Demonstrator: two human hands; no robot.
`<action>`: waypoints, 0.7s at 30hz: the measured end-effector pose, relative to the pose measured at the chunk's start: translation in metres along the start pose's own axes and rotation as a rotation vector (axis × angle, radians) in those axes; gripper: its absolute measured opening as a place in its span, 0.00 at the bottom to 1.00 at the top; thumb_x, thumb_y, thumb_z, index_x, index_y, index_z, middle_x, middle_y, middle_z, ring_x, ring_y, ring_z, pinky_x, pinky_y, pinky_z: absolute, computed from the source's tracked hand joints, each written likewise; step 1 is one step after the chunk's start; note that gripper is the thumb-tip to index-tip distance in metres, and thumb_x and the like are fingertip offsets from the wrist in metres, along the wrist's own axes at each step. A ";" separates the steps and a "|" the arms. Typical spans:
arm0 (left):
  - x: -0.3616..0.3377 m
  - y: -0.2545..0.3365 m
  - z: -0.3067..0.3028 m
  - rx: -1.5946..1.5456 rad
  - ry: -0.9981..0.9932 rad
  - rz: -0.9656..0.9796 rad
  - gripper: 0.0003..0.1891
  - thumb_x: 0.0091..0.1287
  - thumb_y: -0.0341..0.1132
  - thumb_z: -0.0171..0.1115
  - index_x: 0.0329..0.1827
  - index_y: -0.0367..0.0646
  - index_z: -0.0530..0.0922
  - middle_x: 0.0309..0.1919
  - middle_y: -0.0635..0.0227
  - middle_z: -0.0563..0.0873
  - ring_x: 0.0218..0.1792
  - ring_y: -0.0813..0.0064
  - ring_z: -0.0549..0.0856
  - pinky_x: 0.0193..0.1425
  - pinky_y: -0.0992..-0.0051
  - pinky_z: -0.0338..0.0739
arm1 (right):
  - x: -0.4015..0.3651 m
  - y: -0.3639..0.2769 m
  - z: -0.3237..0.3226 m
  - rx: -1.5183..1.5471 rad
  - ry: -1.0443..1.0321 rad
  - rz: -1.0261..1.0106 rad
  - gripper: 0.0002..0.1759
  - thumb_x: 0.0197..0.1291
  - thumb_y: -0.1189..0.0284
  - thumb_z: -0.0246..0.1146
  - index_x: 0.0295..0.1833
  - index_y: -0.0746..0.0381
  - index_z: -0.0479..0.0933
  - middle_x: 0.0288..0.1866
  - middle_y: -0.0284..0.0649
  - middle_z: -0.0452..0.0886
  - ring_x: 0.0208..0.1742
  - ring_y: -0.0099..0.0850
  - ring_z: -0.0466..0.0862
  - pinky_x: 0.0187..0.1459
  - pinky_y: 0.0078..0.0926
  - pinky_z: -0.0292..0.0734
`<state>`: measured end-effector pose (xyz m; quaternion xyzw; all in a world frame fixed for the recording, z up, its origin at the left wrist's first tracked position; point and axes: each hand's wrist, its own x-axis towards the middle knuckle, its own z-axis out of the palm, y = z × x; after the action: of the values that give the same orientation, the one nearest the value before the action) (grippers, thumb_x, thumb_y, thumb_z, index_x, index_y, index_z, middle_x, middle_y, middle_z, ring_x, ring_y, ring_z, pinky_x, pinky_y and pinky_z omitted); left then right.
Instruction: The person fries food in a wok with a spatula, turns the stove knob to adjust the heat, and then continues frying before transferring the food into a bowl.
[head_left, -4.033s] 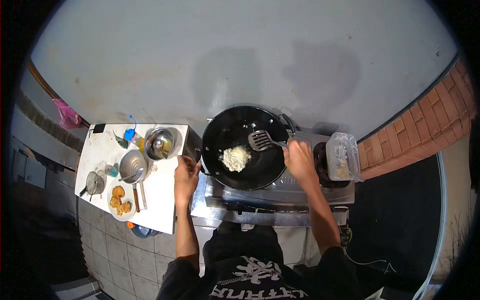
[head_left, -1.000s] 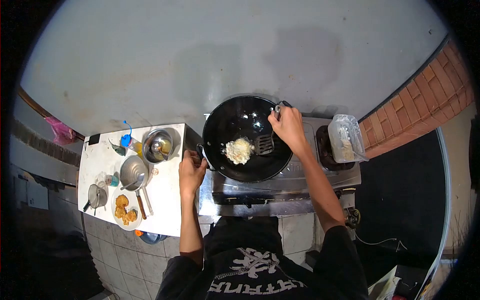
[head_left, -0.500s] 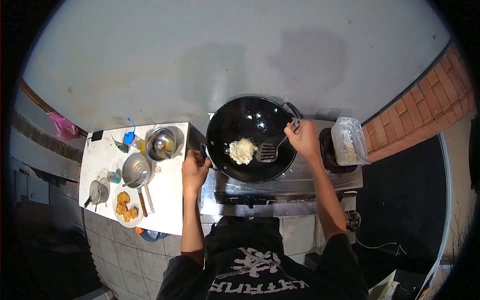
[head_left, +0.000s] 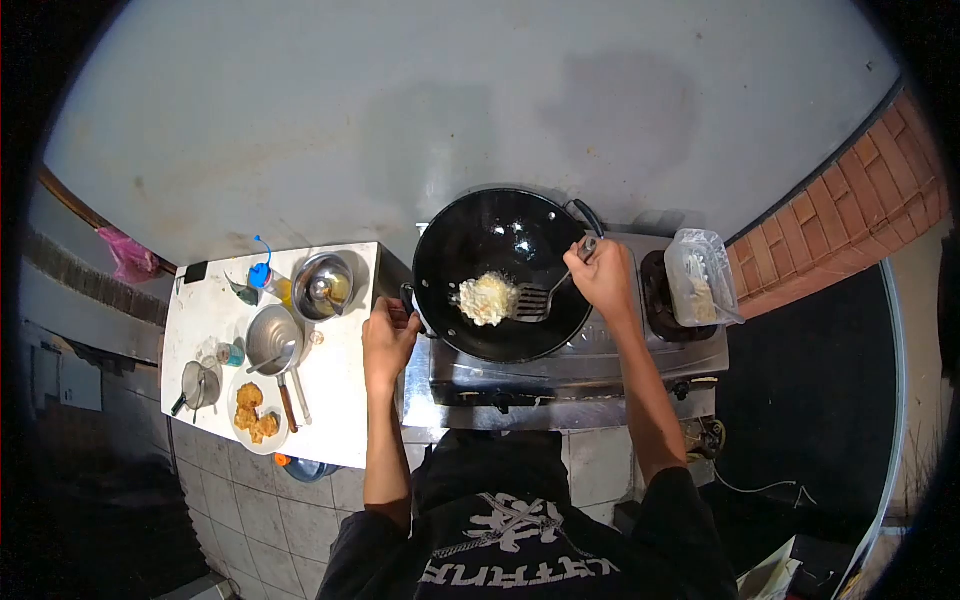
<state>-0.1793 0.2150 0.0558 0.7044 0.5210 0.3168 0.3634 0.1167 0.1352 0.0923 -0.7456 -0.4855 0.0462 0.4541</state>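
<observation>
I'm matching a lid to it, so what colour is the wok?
The wok is black, best seen in the head view.

1. My wok [head_left: 460,245] was black, its inside glossy with bright highlights.
2. My slotted spatula [head_left: 533,304] looked like smooth metal.
3. The stove [head_left: 580,381] had a shiny, streaked metal front.
4. The mixing bowl [head_left: 301,278] was polished metal.
5. The tub [head_left: 719,265] looked like translucent plastic.
6. The wall [head_left: 290,130] looked matt, the brickwork [head_left: 835,222] rough.
7. My shirt [head_left: 640,522] was matt black cloth.

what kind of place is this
Probably a home kitchen: a big black wok on a silver metal gas stove, beside a white-topped table with metal bowls and fried food.
</observation>
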 end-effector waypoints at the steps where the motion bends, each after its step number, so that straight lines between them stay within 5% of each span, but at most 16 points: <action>1: 0.000 -0.001 0.000 0.000 -0.001 0.000 0.12 0.59 0.27 0.66 0.40 0.31 0.74 0.25 0.58 0.85 0.28 0.71 0.86 0.35 0.73 0.78 | 0.000 0.002 0.001 0.000 0.000 0.001 0.16 0.53 0.73 0.63 0.18 0.71 0.70 0.12 0.49 0.68 0.13 0.35 0.67 0.21 0.36 0.62; 21: 0.002 -0.002 -0.002 0.013 -0.022 -0.040 0.13 0.59 0.29 0.68 0.41 0.31 0.75 0.27 0.57 0.85 0.29 0.71 0.86 0.38 0.72 0.79 | -0.007 0.001 -0.006 0.040 0.140 -0.053 0.17 0.52 0.74 0.63 0.17 0.70 0.66 0.11 0.47 0.65 0.12 0.30 0.62 0.20 0.34 0.60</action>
<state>-0.1811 0.2180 0.0551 0.6996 0.5328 0.2985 0.3710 0.1166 0.1263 0.0926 -0.7246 -0.4711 -0.0082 0.5028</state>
